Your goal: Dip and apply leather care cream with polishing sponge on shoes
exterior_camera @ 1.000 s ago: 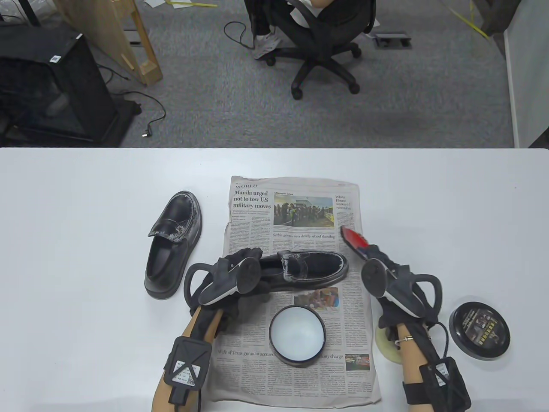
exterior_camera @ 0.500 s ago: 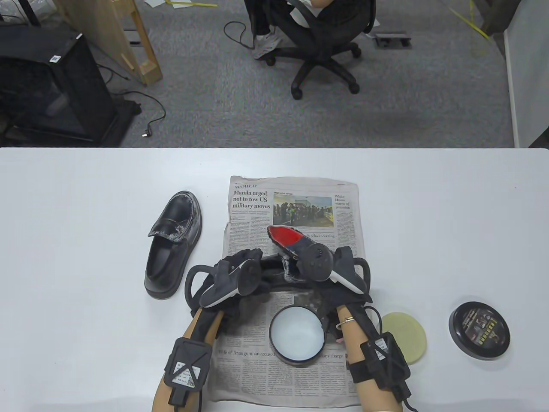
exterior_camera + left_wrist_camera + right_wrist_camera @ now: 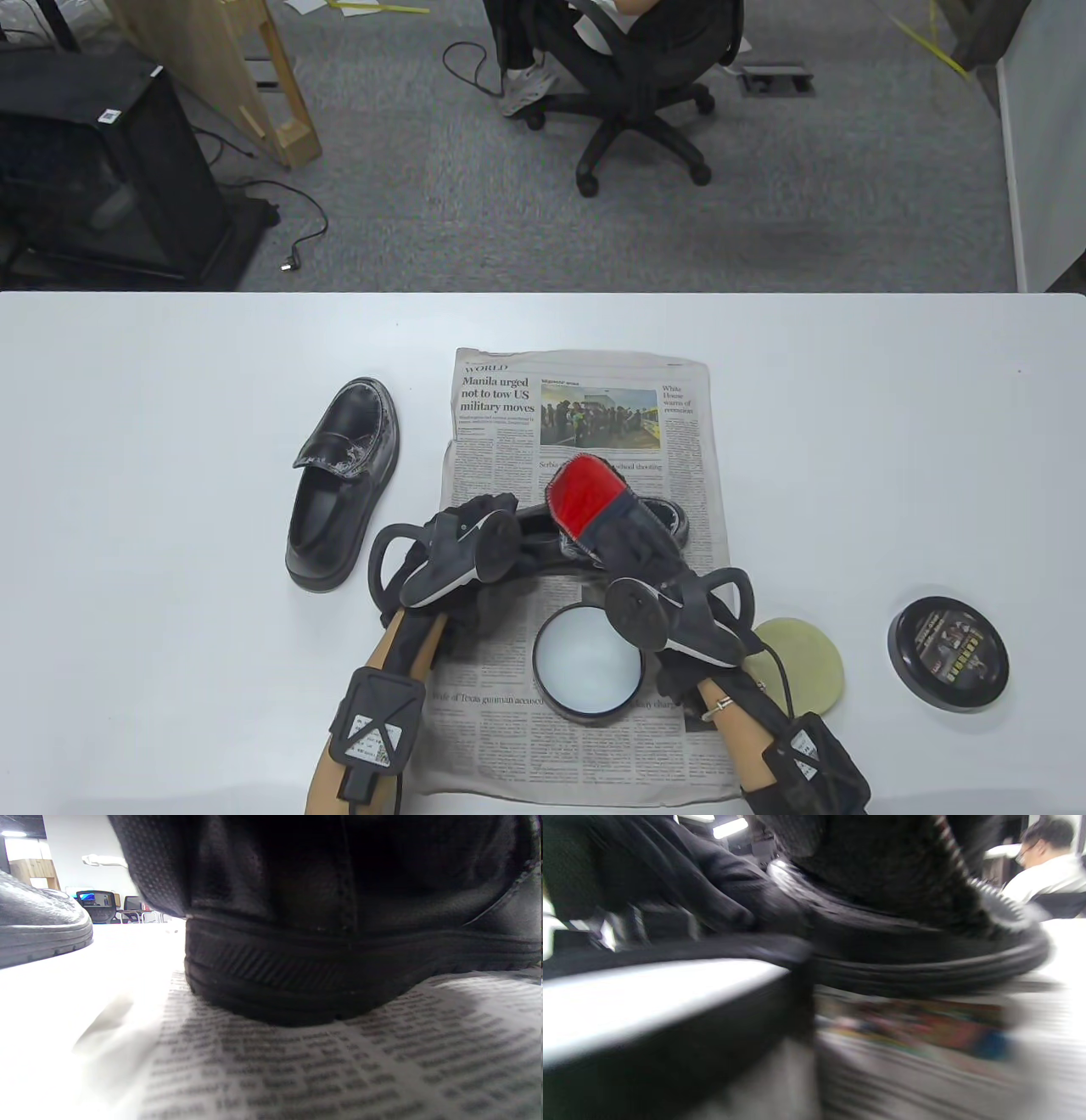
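Observation:
A black loafer [image 3: 666, 518] lies on its sole across the newspaper [image 3: 585, 399], toe to the right. My left hand [image 3: 501, 518] grips its heel end; the left wrist view shows that heel [image 3: 339, 963] close up on the newsprint. My right hand [image 3: 632, 539] holds a red-backed brush [image 3: 581, 497], pressed red side up on the shoe's upper. An open tin of pale cream [image 3: 587, 662] stands just in front of the shoe. The round yellow sponge [image 3: 806, 658] lies untouched on the table to the right of my right wrist.
A second black loafer [image 3: 344, 484] with white smears stands left of the newspaper, toe away from me. The tin's black lid [image 3: 948, 654] lies at the far right. In the right wrist view the tin's rim [image 3: 670, 993] is blurred, close in front of the shoe [image 3: 903, 942].
My right hand swung the brush from right of the shoe leftward onto its upper and turned it red side up. The sponge came out from under my wrist. The left hand stayed.

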`<state>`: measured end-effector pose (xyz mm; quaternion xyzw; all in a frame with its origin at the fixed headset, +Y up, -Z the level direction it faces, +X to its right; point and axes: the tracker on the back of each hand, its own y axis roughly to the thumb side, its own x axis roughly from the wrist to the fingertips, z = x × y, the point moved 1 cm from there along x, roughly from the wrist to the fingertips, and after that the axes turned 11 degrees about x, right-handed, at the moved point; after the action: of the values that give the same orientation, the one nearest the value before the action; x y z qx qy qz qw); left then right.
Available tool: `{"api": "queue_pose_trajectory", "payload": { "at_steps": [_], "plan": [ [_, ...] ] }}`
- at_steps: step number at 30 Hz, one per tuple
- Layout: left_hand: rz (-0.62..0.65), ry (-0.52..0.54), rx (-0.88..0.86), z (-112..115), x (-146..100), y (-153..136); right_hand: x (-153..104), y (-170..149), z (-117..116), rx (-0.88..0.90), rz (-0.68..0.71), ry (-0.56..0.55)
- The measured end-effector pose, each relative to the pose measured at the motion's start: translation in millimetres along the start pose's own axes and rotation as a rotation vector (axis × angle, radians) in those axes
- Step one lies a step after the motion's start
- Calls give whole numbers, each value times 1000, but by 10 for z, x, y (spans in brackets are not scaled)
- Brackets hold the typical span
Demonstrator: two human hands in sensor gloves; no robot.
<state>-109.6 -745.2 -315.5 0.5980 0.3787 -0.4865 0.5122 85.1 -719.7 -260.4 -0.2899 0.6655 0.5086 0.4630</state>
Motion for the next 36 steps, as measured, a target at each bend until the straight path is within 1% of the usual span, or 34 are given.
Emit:
{"api": "queue_pose_trajectory", "payload": {
  "at_steps": [2,4,5,7,10,12,15,17,19,21,23,25,27,29,30,31,32,34,36],
  "plan": [
    [5,1,7,-3,1,4,132,44,29,32,-14,24],
    [9,4,11,-4,-2,5,259,16,23,91,-44,57],
    [12,7,12,-4,-4,6,334,-25,3,141,-74,77],
    [9,8,16,-5,-5,8,461,-161,-41,198,-169,152],
    [-9,17,37,-6,-13,13,512,-394,-51,186,-288,160],
    [-15,21,30,-8,-17,14,485,-511,-40,131,-335,155],
    [-28,17,54,-15,-15,27,359,-618,-22,-48,-363,130],
    [-33,16,53,-15,-14,30,208,-619,-16,-233,-329,86],
    [-38,16,57,-17,-15,34,88,-592,-18,-298,-291,65],
    [-38,16,61,-18,-15,36,-11,-528,-16,-302,-232,51],
    [-33,18,55,-16,-19,37,-74,-431,-2,-272,-176,48],
    [-17,17,53,-12,-20,37,-93,-302,19,-187,-118,47],
    [1,12,43,-7,-23,34,-41,-124,41,-36,-53,23],
    [13,9,36,-2,-28,28,69,-15,47,59,-30,3],
    [16,9,33,-1,-29,25,120,4,45,80,-33,6],
    [18,8,28,1,-31,24,230,4,37,96,-58,33],
    [19,10,25,3,-32,26,272,-7,32,100,-73,46],
    [8,18,36,1,-36,38,425,-112,-7,113,-165,111],
    [2,20,46,-1,-37,43,473,-225,-36,110,-237,144]
  ]
}}
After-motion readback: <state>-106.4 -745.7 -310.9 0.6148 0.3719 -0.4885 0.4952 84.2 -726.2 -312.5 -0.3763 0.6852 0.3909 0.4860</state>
